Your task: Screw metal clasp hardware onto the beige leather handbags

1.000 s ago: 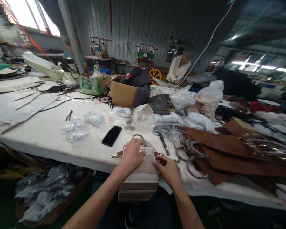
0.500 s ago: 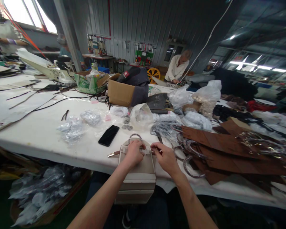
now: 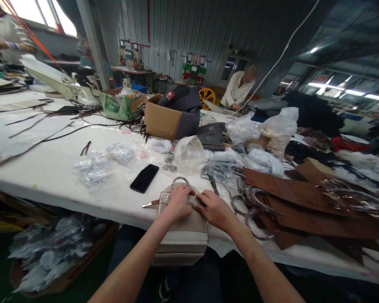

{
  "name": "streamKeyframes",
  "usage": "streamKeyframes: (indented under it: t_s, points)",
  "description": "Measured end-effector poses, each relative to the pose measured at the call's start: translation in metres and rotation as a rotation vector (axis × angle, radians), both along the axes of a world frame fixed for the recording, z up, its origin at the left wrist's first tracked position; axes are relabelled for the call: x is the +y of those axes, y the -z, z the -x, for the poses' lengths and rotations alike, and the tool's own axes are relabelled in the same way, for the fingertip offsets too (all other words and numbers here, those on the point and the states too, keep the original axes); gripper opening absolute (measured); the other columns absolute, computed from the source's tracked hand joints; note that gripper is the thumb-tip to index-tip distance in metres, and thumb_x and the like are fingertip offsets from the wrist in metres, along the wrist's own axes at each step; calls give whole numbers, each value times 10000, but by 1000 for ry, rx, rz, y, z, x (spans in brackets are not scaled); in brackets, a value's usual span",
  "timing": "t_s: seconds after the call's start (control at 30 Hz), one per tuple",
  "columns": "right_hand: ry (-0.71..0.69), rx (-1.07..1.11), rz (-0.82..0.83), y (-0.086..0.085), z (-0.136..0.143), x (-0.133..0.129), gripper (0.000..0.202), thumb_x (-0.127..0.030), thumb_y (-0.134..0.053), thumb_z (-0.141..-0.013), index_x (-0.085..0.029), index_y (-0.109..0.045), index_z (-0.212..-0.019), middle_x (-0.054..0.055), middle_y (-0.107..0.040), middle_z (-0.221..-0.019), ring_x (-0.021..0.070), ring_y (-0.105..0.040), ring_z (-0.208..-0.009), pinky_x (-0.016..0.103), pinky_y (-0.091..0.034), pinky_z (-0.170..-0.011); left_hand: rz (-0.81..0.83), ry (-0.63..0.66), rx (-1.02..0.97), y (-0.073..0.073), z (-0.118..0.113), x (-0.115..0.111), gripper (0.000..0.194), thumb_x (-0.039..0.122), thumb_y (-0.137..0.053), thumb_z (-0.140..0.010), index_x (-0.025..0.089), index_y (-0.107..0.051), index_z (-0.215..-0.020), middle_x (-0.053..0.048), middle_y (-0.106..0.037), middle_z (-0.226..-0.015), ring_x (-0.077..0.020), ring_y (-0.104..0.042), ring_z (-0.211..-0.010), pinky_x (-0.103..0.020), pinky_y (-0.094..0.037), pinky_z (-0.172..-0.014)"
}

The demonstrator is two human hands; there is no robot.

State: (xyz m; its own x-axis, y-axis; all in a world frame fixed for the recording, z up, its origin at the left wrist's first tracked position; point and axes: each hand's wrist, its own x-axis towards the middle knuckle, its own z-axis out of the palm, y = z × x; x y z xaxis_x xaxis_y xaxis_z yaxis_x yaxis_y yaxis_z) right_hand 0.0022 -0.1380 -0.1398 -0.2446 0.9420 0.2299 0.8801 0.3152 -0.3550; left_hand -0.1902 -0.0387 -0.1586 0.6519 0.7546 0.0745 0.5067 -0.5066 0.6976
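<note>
A pale beige handbag [image 3: 185,237] leans at the table's front edge, its lower part over my lap. Its arched handle [image 3: 180,179] stands up at the far side, apparently wrapped in clear film. A brown strap with a metal tip [image 3: 147,204] sticks out to its left. My left hand [image 3: 180,202] is closed over the bag's upper part, beside a small metal fitting [image 3: 165,199]. Close against it, my right hand [image 3: 214,209] pinches at the bag's right upper edge, where a strap showed earlier. The fingers mostly hide what they grip.
A black phone [image 3: 144,178] lies left of the bag, near crumpled plastic wrappers [image 3: 94,169]. Brown bag pieces with handles [image 3: 290,198] are stacked on the right. Farther back stand a cardboard box [image 3: 162,120] and a green box [image 3: 116,105]. Several people work beyond the table.
My right hand has moved left and inward, from beside the bag onto its upper edge, close to my left hand. My left hand stays nearly in place. The view has shifted slightly.
</note>
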Motion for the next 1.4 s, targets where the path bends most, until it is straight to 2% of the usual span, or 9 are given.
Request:
streamKeyframes:
  t_s: [0.23, 0.47, 0.7, 0.87, 0.97, 1.07, 1.17, 1.27, 1.4]
  points:
    - [-127, -125, -19, -8, -3, 8, 245, -293, -581, -1114, -171, -648, -1317, 137, -663, -1113, 318, -621, -1084, 485, -595, -963, 24, 14, 3, 0, -4, 3, 397, 110, -771, -800, 219, -740, -1180, -119, -666, -1246, -351, -588, -1274, -521, -480, -1181]
    - [-129, -35, -39, 1, -5, 11, 123, -267, -559, -1120, -190, -655, -1131, 129, -661, -1092, 306, -614, -1071, 478, -571, -952, 37, -2, -4, 2, -5, 4, 387, 124, -804, -795, 225, -747, -1164, -113, -672, -1223, -347, -603, -1236, -513, -498, -1150]
    - [-143, 84, -65, 7, -8, 11, 237, -325, -542, -1138, -206, -702, -1267, 125, -694, -1081, 293, -637, -1038, 454, -579, -920, 24, 16, -22, 6, -5, 4, 349, 131, -822, -809, 247, -770, -1133, -108, -659, -1202, -347, -598, -1220, -506, -492, -1143]
    - [-116, 133, -74, 10, -9, 11, 242, -347, -590, -1120, -221, -755, -1244, 125, -733, -1082, 289, -672, -1039, 443, -596, -920, 30, 15, -5, 7, -6, 6, 319, 157, -829, -815, 240, -777, -1118, -114, -665, -1199, -358, -602, -1226, -519, -493, -1138]
    - [-36, 272, -54, 6, -11, 7, 249, -343, -598, -1116, -231, -788, -1232, 114, -763, -1112, 273, -708, -1059, 426, -598, -946, 38, 6, -14, 6, -6, 6, 319, 153, -831, -801, 241, -781, -1104, -109, -667, -1200, -358, -606, -1226, -515, -497, -1125]
    - [143, 481, -54, 3, -10, -1, 283, -320, -568, -1117, -243, -817, -1226, 103, -795, -1171, 261, -739, -1098, 412, -595, -983, 50, 10, -22, 4, -4, 6, 278, 158, -834, -796, 242, -786, -1056, -103, -668, -1194, -353, -610, -1219, -511, -492, -1125]
    - [282, 640, 30, 3, -3, -6, 309, -357, -679, -1042, -249, -814, -1298, 67, -840, -1062, 253, -775, -982, 387, -618, -908, 62, 23, -36, 2, -4, 6, 274, 139, -824, -782, 239, -784, -1034, -91, -678, -1173, -340, -613, -1211, -492, -494, -1123]
    - [316, 762, 152, 3, 7, -5, 281, -370, -765, -958, -246, -853, -1194, 44, -861, -1010, 246, -793, -912, 363, -628, -863, 69, 18, -29, 0, -3, 6, 288, 140, -826, -779, 237, -780, -1047, -85, -682, -1174, -335, -619, -1204, -486, -500, -1117]
    - [318, 777, 150, 1, 15, 3, 189, -346, -780, -912, -256, -884, -1041, 41, -870, -1028, 258, -802, -933, 375, -626, -884, 51, 30, -22, 1, -2, 7, 288, 182, -839, -810, 236, -772, -1086, -90, -682, -1186, -341, -617, -1213, -497, -498, -1121]
